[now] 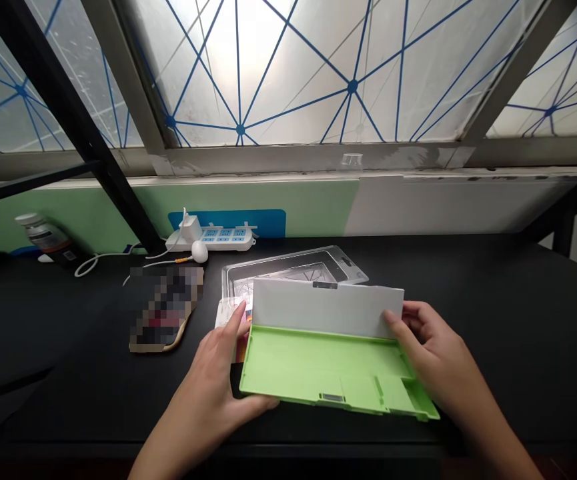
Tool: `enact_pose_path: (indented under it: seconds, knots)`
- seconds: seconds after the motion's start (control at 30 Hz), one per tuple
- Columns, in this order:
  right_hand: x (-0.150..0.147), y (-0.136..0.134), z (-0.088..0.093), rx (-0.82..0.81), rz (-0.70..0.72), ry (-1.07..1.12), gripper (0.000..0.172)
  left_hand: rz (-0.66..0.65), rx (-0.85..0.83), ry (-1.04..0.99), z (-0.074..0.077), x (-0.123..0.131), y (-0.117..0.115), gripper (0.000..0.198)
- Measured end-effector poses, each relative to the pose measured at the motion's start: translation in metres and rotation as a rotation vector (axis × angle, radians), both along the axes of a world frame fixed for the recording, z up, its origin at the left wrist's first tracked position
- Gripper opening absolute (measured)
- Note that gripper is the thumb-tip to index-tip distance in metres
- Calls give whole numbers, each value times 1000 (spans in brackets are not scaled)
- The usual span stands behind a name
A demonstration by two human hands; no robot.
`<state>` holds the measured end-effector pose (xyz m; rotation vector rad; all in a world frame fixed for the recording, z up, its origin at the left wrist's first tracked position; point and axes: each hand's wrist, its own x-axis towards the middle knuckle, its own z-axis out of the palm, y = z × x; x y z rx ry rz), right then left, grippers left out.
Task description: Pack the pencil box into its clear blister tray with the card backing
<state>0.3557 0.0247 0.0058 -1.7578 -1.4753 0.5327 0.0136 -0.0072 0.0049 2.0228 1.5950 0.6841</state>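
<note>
A green plastic case (328, 367) lies open above the black desk, its pale lid (325, 308) standing up at the back. My left hand (218, 380) grips the case's left end, thumb under the front edge and fingers along the lid's side. My right hand (433, 353) holds the right end, fingers pinching the lid's corner. The inside of the case holds nothing that I can see.
Behind the case lie a clear plastic blister pack (293, 270) and a printed card (228, 317). A pixelated flat item (165, 310), a white power strip (213, 238) with cables and a bottle (43, 237) sit at the left. The black desk (518, 313) runs to a windowed wall.
</note>
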Motion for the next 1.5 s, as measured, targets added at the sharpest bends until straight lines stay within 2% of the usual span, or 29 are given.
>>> enact_pose_path:
  seconds: [0.1, 0.2, 0.37, 0.5, 0.6, 0.67, 0.8, 0.97, 1.13, 1.23, 1.5]
  knots:
    - [0, -4, -4, 1, -25, 28, 47, -5, -21, 4, 3, 0, -2, 117]
    - [1, -9, -1, 19, 40, 73, 46, 3, -36, -19, 4, 0, -3, 113]
    - [6, -15, 4, -14, 130, 208, 47, 62, -122, -168, 4, 1, -2, 94]
    - [11, -21, 2, -45, 236, 279, 63, 169, -99, -207, 7, 6, 2, 61]
    - [7, -24, -1, -73, 380, 248, 76, 263, -78, -174, 8, 10, 4, 53]
    - [2, -24, -2, -94, 409, 179, 85, 285, -46, -160, 7, 12, 5, 53]
    - [-3, -20, -2, -67, 300, 100, 64, 253, 42, -144, 3, 11, 4, 55]
    - [-1, -14, -5, -126, 221, 30, 54, 136, 52, -7, -2, 9, 5, 50]
    - [-4, -6, -10, -17, 133, -186, 54, 125, 18, 77, -1, 12, 8, 46]
    - [-8, -1, -11, 18, 142, -329, 53, 154, 29, 69, -1, 13, 9, 48]
    - [-19, 7, -15, 140, 91, -605, 50, 158, 36, 105, -4, 13, 9, 69]
